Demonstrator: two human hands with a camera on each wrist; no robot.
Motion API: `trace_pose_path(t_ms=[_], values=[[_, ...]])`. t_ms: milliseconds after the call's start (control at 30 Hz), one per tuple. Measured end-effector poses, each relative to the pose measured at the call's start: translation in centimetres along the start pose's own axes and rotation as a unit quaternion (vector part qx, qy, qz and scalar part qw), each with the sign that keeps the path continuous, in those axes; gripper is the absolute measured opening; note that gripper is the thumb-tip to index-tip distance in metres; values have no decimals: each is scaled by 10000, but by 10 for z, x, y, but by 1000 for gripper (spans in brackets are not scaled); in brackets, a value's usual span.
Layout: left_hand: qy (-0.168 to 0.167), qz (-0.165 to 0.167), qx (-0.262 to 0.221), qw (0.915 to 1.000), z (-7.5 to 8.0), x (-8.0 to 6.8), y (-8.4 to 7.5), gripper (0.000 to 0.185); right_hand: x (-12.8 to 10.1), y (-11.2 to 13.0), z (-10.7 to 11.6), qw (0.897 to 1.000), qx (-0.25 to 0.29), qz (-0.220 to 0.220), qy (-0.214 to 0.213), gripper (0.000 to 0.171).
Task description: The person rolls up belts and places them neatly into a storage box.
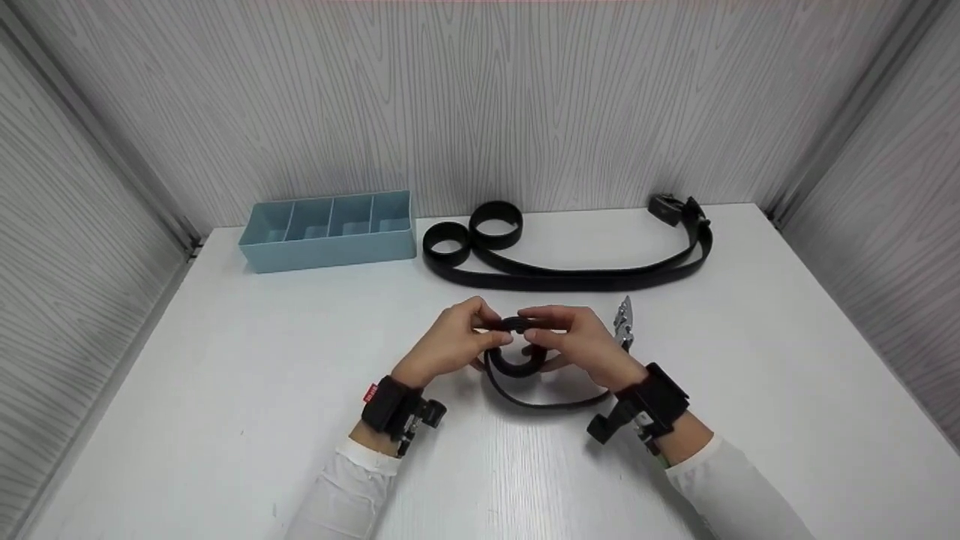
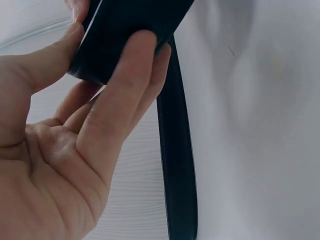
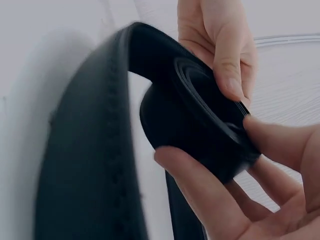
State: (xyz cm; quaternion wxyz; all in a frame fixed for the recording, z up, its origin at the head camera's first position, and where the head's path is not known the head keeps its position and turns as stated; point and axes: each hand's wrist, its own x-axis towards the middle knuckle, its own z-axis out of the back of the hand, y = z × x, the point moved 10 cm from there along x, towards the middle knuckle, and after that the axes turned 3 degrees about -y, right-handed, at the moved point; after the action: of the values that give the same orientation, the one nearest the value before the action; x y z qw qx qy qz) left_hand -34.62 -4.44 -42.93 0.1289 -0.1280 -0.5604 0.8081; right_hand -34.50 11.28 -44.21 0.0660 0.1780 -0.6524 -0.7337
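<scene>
while rolled tight, smooth black belt coil (image 1: pixel 516 346) | both hands pinch it | matte white table (image 1: pixel 225 375)

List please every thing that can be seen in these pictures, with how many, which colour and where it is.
rolled belt: one, black, near middle of the table, partly coiled and held in both hands, loose end trailing on the table
silver buckle: one, just right of the right hand
loose belts: looks like two, black, far side of the table, two ends curled into loops at the left, buckle end at the right
divided tray: one, light blue, four compartments, far left of the table
table: one, white
left hand: grips the coil from the left, black wrist strap, white sleeve
right hand: grips the coil from the right, black wrist strap, white sleeve
</scene>
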Motion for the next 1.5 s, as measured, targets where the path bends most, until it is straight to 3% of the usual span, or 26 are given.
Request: trace_pose_path(t_ms=[200,533,633,900,1067,1367,1500], values=[[-173,39,-84,9998,3,1,0,25,0,-1,5,9994,297,20,-184,51],[198,-81,99,9997,-1,-1,-5,20,-2,4,-1,9989,-382,88,248,46],[161,-55,133,9998,0,-1,-4,22,-2,5,-2,9989,-392,111,221,46],[-240,56,-74,9997,6,-1,-3,29,0,2,3,9993,311,-13,-211,50],[-355,-2,-182,9992,8,0,-5,24,-1,1,4,9980,573,-42,-251,53],[82,-119,154,9998,0,1,-5,20,-2,0,0,9997,-231,-79,85,47],[-3,-119,155,9998,1,1,-4,24,-1,1,0,9999,-147,-55,2,48]])
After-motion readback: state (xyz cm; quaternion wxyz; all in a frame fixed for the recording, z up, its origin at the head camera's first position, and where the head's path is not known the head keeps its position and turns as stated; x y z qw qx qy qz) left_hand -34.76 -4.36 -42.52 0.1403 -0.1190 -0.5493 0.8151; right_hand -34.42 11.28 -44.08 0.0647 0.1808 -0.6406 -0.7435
